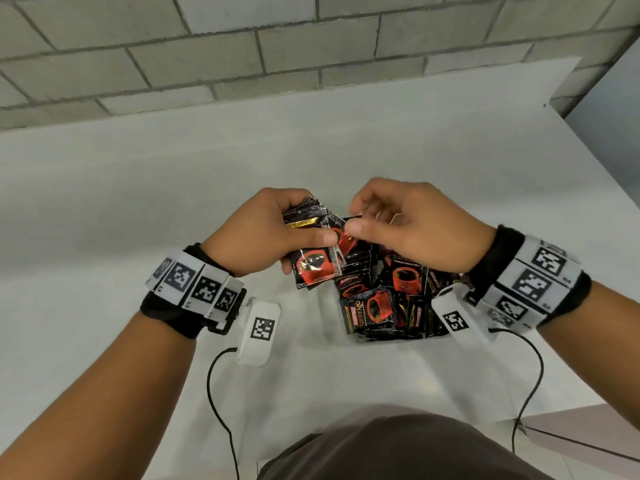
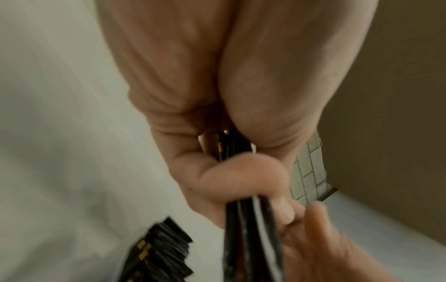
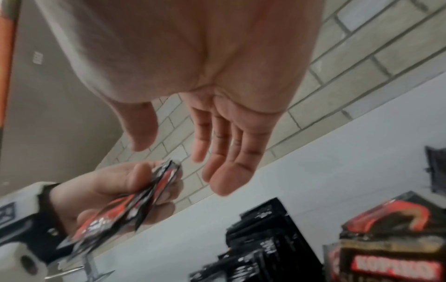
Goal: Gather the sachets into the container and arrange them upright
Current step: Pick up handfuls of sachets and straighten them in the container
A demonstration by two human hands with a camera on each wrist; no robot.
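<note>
My left hand (image 1: 277,233) grips a fanned stack of black and red coffee sachets (image 1: 313,268) above the white table, thumb on top. The same stack shows edge-on in the left wrist view (image 2: 251,238) and in the right wrist view (image 3: 135,198). My right hand (image 1: 360,218) hovers just right of the stack with its thumb tip close to it; its fingers (image 3: 217,148) are relaxed and hold nothing. Below the right hand lies a heap of more sachets (image 1: 381,299), some standing in a row (image 3: 260,238), some flat. I cannot make out the container's walls.
The white table (image 1: 173,185) runs back to a grey block wall (image 1: 242,46); its right edge (image 1: 595,258) drops off beside my right wrist. Black cables (image 1: 214,393) hang from both wrist units across the near table.
</note>
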